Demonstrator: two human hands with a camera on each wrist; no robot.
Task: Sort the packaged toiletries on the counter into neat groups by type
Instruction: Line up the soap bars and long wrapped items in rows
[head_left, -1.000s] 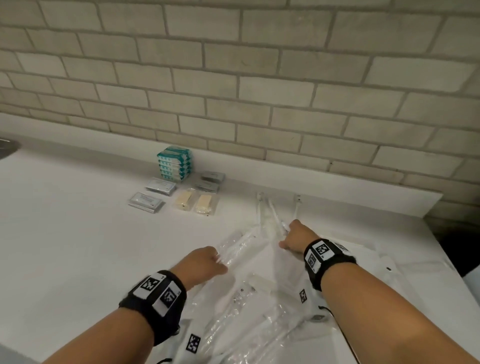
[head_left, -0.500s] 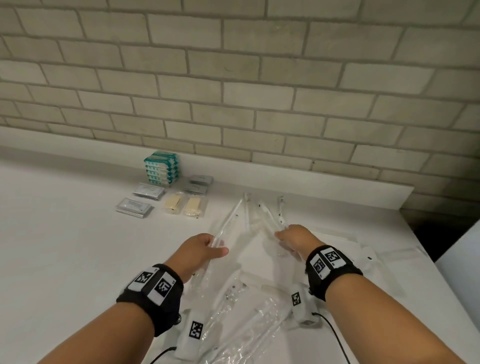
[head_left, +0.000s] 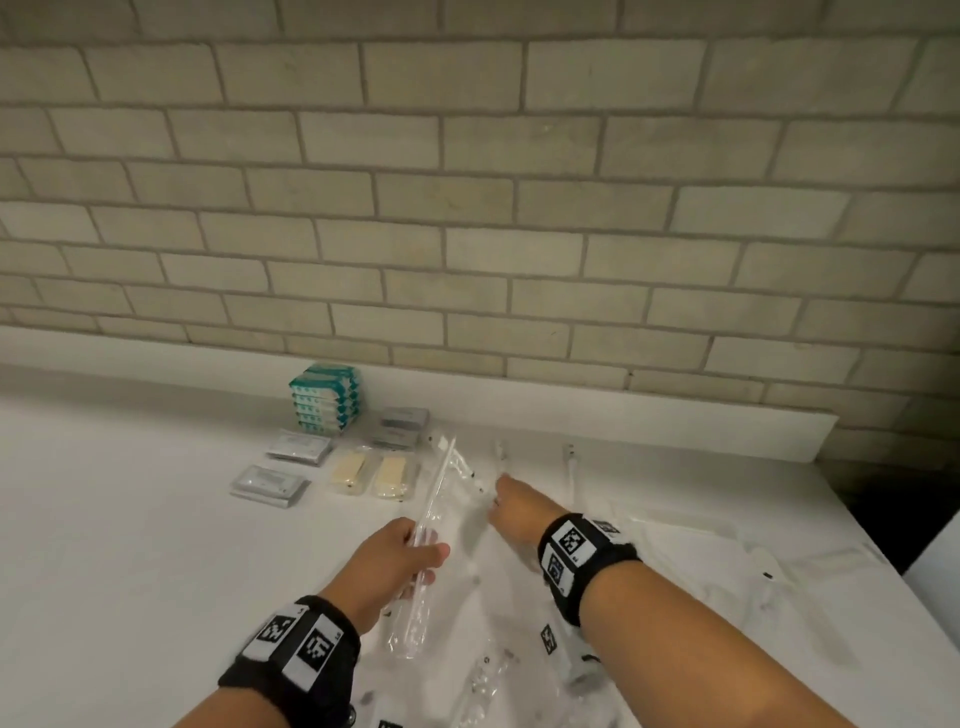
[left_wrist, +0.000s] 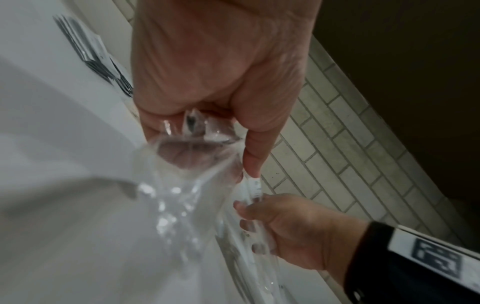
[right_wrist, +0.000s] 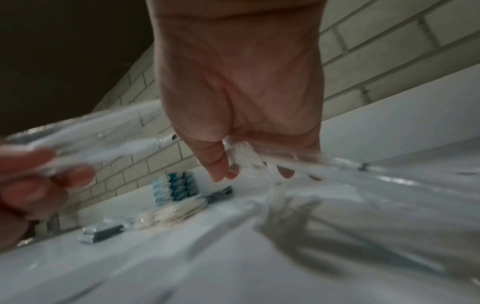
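The surface (head_left: 130, 545) carried a sort that looked roughly half done. Against the back wall stood a teal stack (head_left: 326, 397); just beside it lay grey packets (head_left: 400, 427), two silver packets (head_left: 283, 465) and two yellow bars (head_left: 371, 474), each kind already grouped. Right of these, a few toothbrushes (head_left: 571, 462) lay in a loose row. Nearer the person a jumble of clear sleeves (head_left: 493, 670) was unsorted, so the bulk of the work seemed left. The left hand (head_left: 395, 566) had its grip curled round one clear-wrapped toothbrush (head_left: 434, 506), lifted off the surface and pointing toward the row. The right hand (head_left: 519, 512) pinched another sleeve (right_wrist: 246, 158) in a narrow grip beside it.
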